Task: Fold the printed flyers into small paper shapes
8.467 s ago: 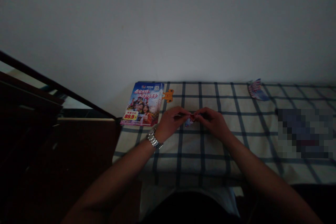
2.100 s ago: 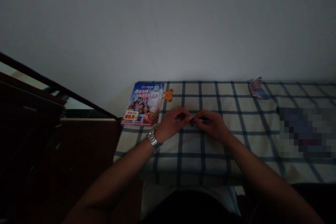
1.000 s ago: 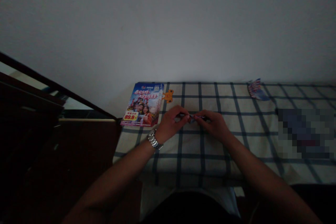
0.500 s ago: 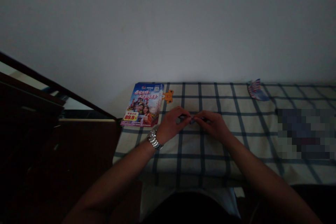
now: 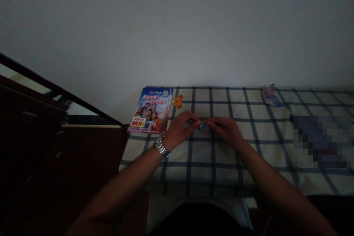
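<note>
A small folded piece of printed paper (image 5: 202, 125), bluish and pale, is held between my two hands over the checked cloth (image 5: 200, 155). My left hand (image 5: 182, 127), with a silver watch (image 5: 162, 146) at the wrist, pinches its left end between thumb and fingertips. On the other side, my right hand (image 5: 225, 129) grips the right end in the same way. Fingers cover much of the paper, so its full shape is hidden. To the left of my left hand lies a stack of colourful flyers (image 5: 151, 112) marked 89.9.
An orange bear-shaped piece (image 5: 177, 101) lies beside the flyers. Toward the back right sits a crumpled printed paper (image 5: 271, 95). A pixelated dark patch covers something at the right. A grey wall (image 5: 221, 37) rises behind, and a dark rail (image 5: 63, 92) slants at left.
My hands have drawn slightly apart, the left shifting a little left and the right a little right. More of the folded paper shows between the fingertips.
</note>
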The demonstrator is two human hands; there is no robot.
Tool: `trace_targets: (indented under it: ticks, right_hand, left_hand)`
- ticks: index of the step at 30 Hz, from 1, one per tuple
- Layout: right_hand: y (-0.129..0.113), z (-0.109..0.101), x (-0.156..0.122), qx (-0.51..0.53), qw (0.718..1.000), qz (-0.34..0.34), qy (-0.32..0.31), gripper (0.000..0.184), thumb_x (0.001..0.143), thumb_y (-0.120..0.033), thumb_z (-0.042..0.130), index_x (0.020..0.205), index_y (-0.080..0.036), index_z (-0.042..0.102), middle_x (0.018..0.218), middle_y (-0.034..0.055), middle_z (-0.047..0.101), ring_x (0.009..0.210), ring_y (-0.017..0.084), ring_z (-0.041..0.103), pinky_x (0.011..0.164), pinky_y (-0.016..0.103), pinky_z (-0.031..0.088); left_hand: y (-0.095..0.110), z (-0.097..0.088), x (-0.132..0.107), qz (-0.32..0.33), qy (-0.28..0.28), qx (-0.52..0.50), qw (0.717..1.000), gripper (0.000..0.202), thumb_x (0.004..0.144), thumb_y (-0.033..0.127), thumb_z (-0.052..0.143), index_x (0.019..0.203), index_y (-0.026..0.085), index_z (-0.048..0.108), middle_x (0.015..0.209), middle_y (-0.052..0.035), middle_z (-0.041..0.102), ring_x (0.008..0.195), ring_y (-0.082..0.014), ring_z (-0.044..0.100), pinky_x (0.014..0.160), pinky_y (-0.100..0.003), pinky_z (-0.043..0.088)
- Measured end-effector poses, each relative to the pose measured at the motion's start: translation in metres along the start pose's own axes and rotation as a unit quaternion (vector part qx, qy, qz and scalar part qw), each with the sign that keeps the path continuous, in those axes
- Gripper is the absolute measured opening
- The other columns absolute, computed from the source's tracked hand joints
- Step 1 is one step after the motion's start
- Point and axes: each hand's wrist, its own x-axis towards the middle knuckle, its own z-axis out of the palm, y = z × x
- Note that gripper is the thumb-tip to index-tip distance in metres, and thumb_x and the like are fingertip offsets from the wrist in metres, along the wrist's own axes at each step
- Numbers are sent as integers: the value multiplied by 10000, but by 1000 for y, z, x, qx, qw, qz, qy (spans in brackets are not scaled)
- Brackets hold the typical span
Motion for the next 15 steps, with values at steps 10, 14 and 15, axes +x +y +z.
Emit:
trace_targets:
  ticks: [10,14,15]
  right_hand:
    - [3,0,0,5,1000,-13,-8,276,969,-457,612,1039,-276,808,800,8,766,669,169,685,622,275,541]
    - [1,-1,1,1,1000,-17,-13,295,980,-462,593,1052,-269,803,790,9,758,680,169,685,637,272,537]
    - [0,-2,1,-2,1000,-17,-16,308,987,-466,579,1052,-265,802,772,9,752,672,168,683,635,270,533]
  left_hand:
    - [1,0,0,-1,3,12,1000,121,977,315,623,943,213,678,911,-11,672,868,-145,647,811,-282,516]
    - [0,-1,0,-2,3,22,1000,137,981,319,614,937,205,678,919,-17,679,881,-151,648,827,-291,516]
    - [0,-1,0,-5,5,24,1000,136,978,318,618,937,203,678,917,-17,680,878,-151,648,823,-291,516]
